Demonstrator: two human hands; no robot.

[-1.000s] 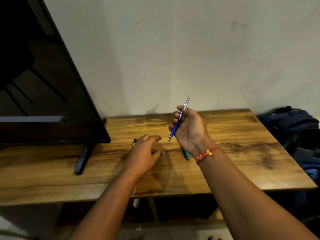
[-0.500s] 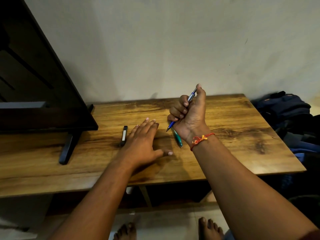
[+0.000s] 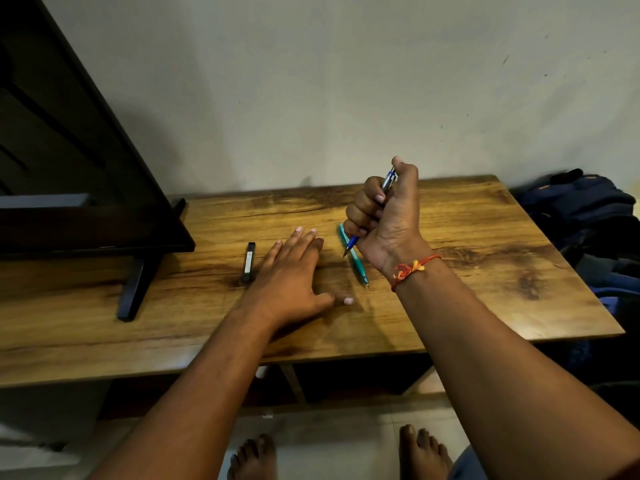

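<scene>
Blue pen (image 3: 377, 209) stands tilted in the right hand (image 3: 388, 216), fingers curled round it above the wooden bench (image 3: 485, 271). Left hand (image 3: 294, 275) lies flat, fingers straight, between a teal pen (image 3: 353, 256) and a black stick (image 3: 248, 262).

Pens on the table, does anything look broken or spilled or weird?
Nothing stands out. The right hand grips the blue pen tip down, the teal pen lies flat on the table, and the left hand rests open beside a small black stick.
</scene>
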